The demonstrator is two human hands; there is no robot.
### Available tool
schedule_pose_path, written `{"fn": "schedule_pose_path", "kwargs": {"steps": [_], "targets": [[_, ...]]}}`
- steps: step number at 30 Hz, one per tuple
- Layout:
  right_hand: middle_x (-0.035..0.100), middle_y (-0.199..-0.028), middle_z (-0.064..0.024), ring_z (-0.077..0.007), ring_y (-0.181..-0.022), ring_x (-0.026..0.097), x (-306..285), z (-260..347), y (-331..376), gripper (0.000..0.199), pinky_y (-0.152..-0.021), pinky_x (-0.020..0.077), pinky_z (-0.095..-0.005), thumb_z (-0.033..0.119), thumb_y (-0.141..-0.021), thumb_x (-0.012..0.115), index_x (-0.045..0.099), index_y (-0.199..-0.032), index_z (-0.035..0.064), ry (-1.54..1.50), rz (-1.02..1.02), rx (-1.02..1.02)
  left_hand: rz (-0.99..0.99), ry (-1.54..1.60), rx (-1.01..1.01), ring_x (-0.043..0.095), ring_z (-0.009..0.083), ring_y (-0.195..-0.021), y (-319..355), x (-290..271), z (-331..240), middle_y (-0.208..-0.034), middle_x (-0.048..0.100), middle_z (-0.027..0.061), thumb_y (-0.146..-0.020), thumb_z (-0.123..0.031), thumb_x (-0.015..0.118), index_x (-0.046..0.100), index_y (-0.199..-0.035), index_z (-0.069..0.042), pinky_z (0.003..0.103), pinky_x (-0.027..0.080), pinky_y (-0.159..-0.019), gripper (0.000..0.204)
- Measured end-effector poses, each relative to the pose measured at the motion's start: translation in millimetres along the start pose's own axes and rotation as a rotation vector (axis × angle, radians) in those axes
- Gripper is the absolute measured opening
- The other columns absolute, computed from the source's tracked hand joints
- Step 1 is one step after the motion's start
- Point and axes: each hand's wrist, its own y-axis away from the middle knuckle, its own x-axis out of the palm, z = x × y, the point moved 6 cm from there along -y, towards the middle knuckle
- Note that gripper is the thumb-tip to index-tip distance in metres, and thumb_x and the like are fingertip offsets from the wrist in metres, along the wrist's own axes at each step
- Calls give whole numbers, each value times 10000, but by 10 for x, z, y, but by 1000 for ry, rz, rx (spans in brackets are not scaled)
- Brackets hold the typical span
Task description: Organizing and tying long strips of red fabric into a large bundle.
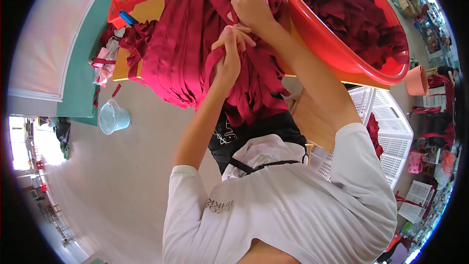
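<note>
— What are the hands on?

— A heap of dark red fabric strips (195, 44), draped over the edge of a yellow table (128, 63) and hanging down toward the floor. The left hand (229, 51) has its fingers closed around a bunch of the strips, gripping them from the near side. The right hand (251, 12) lies just above it on the top of the heap, fingers curled down into the cloth; they look closed on a fold, though the fingertips are buried and I can't be sure how tight.

— Do the hands touch each other?

— They sit just beside one another, the left one's knuckles close under the right wrist.

— And around the heap?

— To the right, touching the fabric, is a big red plastic basin (351, 61) filled with darker red cloth scraps (356, 14). At the far left end of the table stands a red mesh basket (132, 1) with a blue object (128, 18) by it, and more scraps trail off that corner. On the floor left of the table is a pale blue bucket (113, 117). Below the basin, on the person's right, stands a white lattice crate (391, 127).

— The person?

— White shirt, dark apron strap across the back.
</note>
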Motion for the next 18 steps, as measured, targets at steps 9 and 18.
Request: {"fn": "schedule_pose_path", "kwargs": {"steps": [9,18], "targets": [[694,-828,-148,-353,-799,676,84,26,-87,169,-656,520,-474,250,-875,548,656,-927,131,-232,250,24,18,227,-251,617,225,-757,15,0,73,-622,586,117,-1079,-436,211,409,-617,-62,396,423,-1015,626],[638,-738,-145,-344,-744,661,-19,198,-54,214,-604,480,-469,250,-898,535,493,-985,59,-169,142,-20,-77,492,-439,576,240,-692,-18,-67,192,-610,543,114,-1063,-475,215,400,-657,-78,365,457,-882,597]]}}
